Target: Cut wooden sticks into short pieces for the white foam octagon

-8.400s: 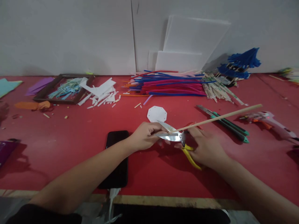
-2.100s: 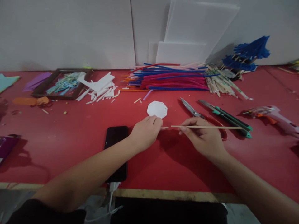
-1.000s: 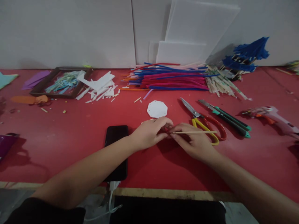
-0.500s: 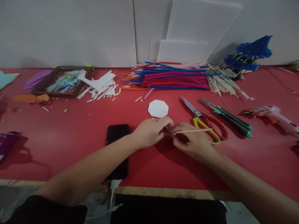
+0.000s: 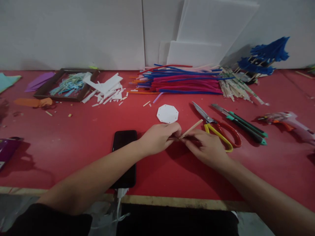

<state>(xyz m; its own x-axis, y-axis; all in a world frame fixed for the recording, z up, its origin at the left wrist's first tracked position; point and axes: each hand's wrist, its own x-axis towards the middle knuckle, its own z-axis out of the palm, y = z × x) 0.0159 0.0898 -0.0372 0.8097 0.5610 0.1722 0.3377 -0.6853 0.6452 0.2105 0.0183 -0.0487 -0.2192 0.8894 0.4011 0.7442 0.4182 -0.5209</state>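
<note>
A thin pale wooden stick (image 5: 193,128) slants up to the right from between my two hands, its lower end at my fingertips. My right hand (image 5: 205,146) is closed, with thumb and fingers pinching the stick near that end. Close against it, my left hand (image 5: 161,137) is closed too, its fingertips pressed together; what they pinch is mostly hidden, though a thin part of a stick seems to show there. Just beyond my hands lies a white octagonal piece (image 5: 167,114) with small holes near its edge. Scissors (image 5: 216,126) with red and yellow handles lie by my right hand.
A black phone (image 5: 124,159) with a cable lies under my left forearm. To the right are a green-black utility knife (image 5: 242,124) and a glue gun (image 5: 285,121). Pipe cleaners (image 5: 187,82), white scraps (image 5: 108,88) and a brown frame (image 5: 39,95) line the back.
The wooden stick has swung from nearly level to slanting up and away to the right. My right hand's fingers have shifted with it; my left hand stays almost in place.
</note>
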